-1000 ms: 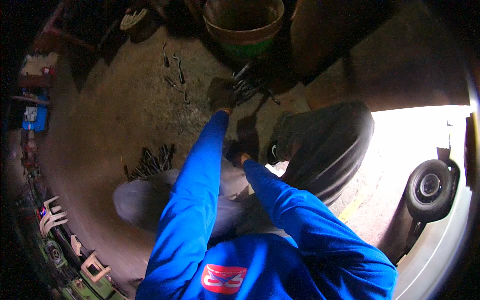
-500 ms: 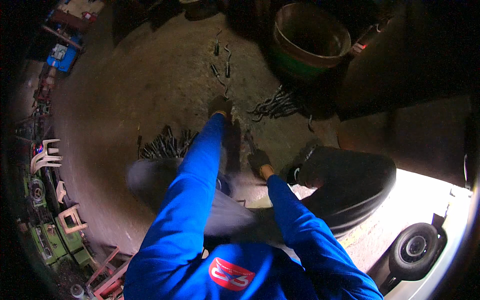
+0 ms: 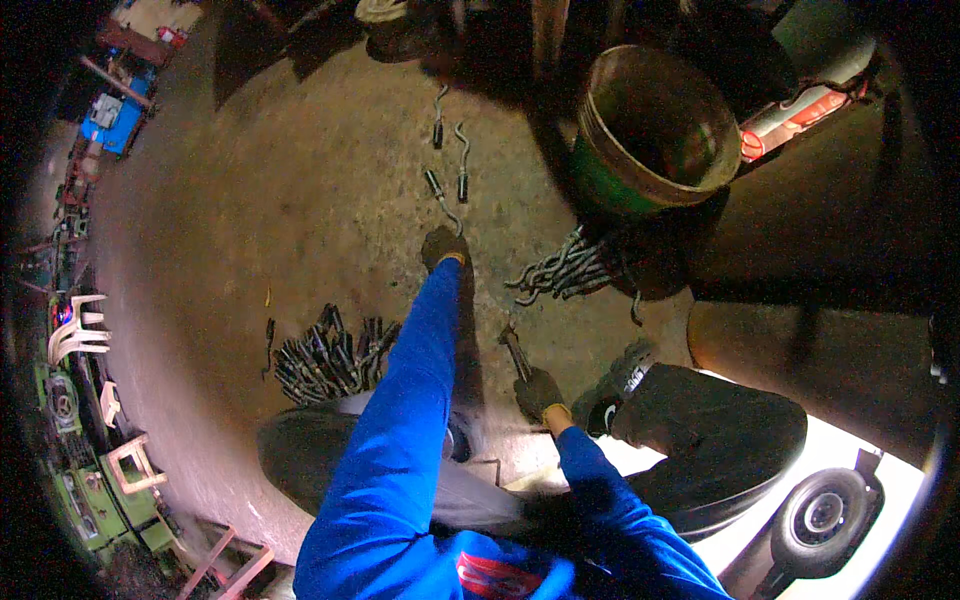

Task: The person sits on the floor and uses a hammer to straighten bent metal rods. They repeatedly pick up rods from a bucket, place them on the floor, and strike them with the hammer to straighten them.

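Note:
My left hand (image 3: 443,246), in a dark glove, reaches forward to the floor. It appears closed on the near end of a wavy metal rod (image 3: 443,200) with a black sleeve-like end; the fingers are mostly hidden. My right hand (image 3: 540,393), also gloved, is wrapped around the handle of a hammer (image 3: 516,350), whose head points forward near the floor. Beyond the left hand lie a second wavy rod (image 3: 463,165) and a third rod (image 3: 438,118), both with black ends. A pile of wavy bare rods (image 3: 572,268) is forward and right of the hammer.
A pile of black-ended pieces (image 3: 335,355) sits by my left knee, with one loose piece (image 3: 269,345) beside it. A large green bucket (image 3: 625,190) stands at the far right. White chairs (image 3: 80,330) and green machinery (image 3: 95,495) line the left; a wheel (image 3: 825,510) is lower right.
The view has shifted, so the floor and both hands appear lower, and the scene looks brighter. Both hands stay about where they were beside the rods; the hammer remains in my right hand.

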### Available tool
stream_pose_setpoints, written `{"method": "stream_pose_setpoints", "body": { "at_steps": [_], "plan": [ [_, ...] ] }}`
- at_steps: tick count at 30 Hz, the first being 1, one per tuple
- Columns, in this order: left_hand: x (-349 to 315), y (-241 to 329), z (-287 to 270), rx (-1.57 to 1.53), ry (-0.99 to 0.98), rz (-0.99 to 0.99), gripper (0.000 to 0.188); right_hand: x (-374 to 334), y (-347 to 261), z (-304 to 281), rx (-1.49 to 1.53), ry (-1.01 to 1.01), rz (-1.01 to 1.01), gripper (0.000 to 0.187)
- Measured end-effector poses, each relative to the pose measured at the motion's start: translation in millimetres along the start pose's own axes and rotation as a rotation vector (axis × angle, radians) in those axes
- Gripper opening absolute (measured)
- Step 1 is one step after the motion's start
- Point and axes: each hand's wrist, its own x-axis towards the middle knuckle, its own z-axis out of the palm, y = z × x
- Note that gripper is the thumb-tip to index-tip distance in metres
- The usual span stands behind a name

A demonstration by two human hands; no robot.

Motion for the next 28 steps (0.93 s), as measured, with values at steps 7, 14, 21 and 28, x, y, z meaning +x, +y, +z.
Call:
{"method": "stream_pose_setpoints", "body": {
  "at_steps": [7, 14, 21, 28],
  "plan": [
    [-2, -13, -29, -0.057, -0.057, 0.125, 0.043, 3, -7, -10, 0.276, -0.132, 0.301, 0.03],
    [3, -128, -107, 0.614, -0.097, 0.811, 0.03, 2, -52, -7, -0.086, -0.021, -0.116, 0.037],
    [-129, -108, -126, 0.437, -0.448, 1.05, 0.022, -12, -47, -17, -0.123, 0.085, -0.028, 0.044],
    [-59, -226, -65, 0.714, -0.073, 0.801, 0.04, -29, -101, 14, -0.103, 0.042, -0.395, 0.049]
  ]
}}
